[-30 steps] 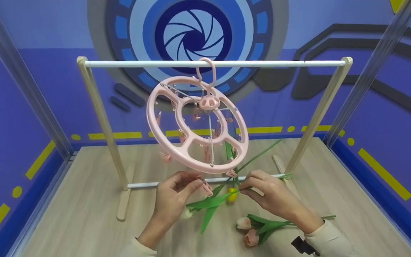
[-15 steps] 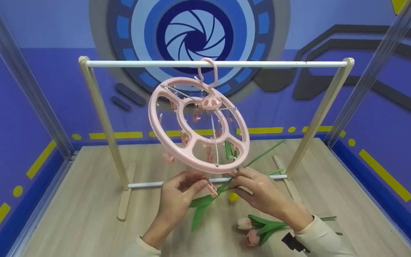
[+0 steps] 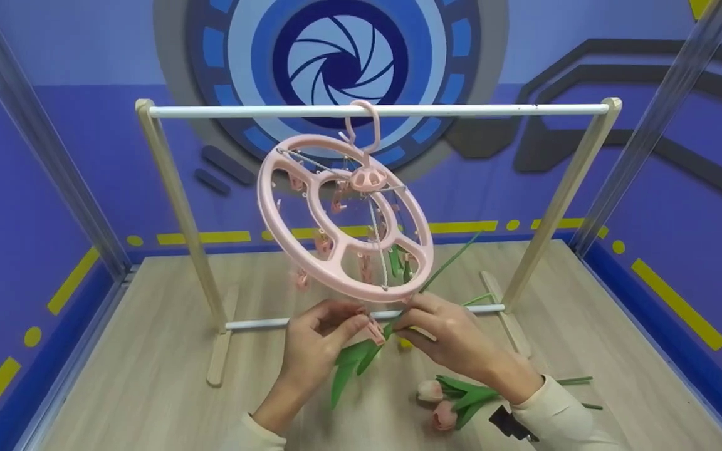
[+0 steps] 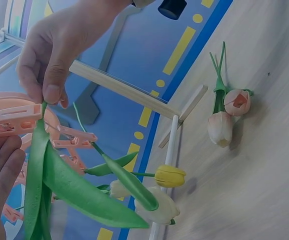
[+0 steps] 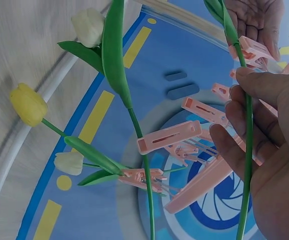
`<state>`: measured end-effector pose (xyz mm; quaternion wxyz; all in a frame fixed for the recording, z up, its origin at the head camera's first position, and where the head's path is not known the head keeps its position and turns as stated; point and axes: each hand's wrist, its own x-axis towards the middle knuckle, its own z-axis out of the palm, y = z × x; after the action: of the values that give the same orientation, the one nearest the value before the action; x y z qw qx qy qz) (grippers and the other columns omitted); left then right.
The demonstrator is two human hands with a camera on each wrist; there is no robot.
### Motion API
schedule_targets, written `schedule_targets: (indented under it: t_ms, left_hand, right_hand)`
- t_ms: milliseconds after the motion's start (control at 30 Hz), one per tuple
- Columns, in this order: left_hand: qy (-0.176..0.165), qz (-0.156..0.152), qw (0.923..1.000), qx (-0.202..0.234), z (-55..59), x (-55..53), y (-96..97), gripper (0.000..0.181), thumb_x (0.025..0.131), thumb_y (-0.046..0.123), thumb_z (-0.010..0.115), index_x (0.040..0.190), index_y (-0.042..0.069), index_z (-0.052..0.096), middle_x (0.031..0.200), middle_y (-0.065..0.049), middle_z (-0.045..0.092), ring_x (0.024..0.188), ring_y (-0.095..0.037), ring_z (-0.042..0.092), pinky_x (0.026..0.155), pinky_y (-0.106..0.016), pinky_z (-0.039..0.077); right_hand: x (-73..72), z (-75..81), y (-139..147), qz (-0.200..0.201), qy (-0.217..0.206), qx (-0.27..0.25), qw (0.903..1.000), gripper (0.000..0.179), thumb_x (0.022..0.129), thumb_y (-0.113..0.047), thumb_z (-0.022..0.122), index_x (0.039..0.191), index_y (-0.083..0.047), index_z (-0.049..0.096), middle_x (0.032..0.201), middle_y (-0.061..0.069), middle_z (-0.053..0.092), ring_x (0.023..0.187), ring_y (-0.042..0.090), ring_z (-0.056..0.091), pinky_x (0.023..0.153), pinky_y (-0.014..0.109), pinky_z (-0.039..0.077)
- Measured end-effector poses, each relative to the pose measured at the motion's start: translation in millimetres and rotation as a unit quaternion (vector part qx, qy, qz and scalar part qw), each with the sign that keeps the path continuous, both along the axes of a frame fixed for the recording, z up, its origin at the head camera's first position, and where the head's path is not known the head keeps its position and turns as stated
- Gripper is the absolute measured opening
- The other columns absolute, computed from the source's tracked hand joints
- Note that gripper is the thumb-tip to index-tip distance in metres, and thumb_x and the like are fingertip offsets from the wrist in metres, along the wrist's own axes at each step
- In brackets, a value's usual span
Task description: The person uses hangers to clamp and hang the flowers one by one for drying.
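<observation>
My left hand pinches a pink clothespin that hangs at the near side of a round pink clip hanger. The right hand pinches the green stem of an artificial tulip between thumb and fingers. Its long leaves point downward, and its flower head is hidden. In the left wrist view the stem's top lies right at the clothespin's tip. Beside it, other clips hold a white tulip and a yellow tulip, heads down.
The hanger's hook sits on the white top rail of a wooden-legged rack. Two pale pink tulips lie on the table below the right forearm. A lower white rail crosses behind the hands.
The right hand has moved left with the tulip stem, up to the clothespin. The leaves have shifted left and hang lower. The left hand has edged slightly right, still holding the clothespin.
</observation>
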<state>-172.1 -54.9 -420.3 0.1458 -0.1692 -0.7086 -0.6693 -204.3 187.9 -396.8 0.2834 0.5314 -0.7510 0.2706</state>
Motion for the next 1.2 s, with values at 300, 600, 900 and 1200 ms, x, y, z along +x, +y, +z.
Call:
schedule_targets:
  t_ms: [300,600,900,1200]
  left_hand:
    - [0.024,-0.010,0.9996,0.014,-1.9,-1.2,-0.1,0.012,0.096,0.011,0.081,0.106,0.005,0.078,0.099,0.000,0.078,0.092,-0.020,0.075,0.083,-0.030,0.063]
    - [0.001,-0.009,0.9999,0.009,-0.5,-0.7,-1.2,0.019,0.095,0.016,0.083,0.109,0.005,0.078,0.102,0.000,0.078,0.095,-0.022,0.075,0.085,-0.032,0.062]
    - [-0.021,-0.022,0.9995,0.006,0.7,-0.6,-2.7,0.024,0.096,0.019,0.082,0.113,0.003,0.077,0.107,-0.002,0.078,0.100,-0.021,0.075,0.090,-0.032,0.062]
    - [-0.052,-0.008,0.9986,0.013,7.0,-4.4,-20.4,0.028,0.096,0.020,0.083,0.119,0.005,0.077,0.114,-0.005,0.079,0.108,-0.022,0.073,0.094,-0.033,0.060]
  right_hand:
    - [1.1,2.4,-3.9,0.000,-0.001,0.003,1.0000,0.027,0.084,0.006,0.087,0.100,-0.010,0.073,0.105,0.001,0.070,0.092,0.017,0.066,0.076,0.031,0.059]
    - [1.8,1.8,-5.6,0.005,-0.020,0.003,0.9998,0.028,0.082,0.008,0.087,0.101,-0.009,0.074,0.106,0.002,0.070,0.094,0.018,0.065,0.077,0.030,0.057]
    - [1.4,-0.1,-5.5,0.015,-0.014,-0.006,0.9998,0.034,0.079,0.011,0.088,0.103,-0.009,0.074,0.107,0.003,0.070,0.093,0.019,0.066,0.077,0.030,0.059]
    - [2.3,2.6,1.0,0.018,-0.006,-0.007,0.9998,0.029,0.084,0.008,0.085,0.103,-0.011,0.074,0.102,0.001,0.069,0.090,0.017,0.065,0.075,0.025,0.058]
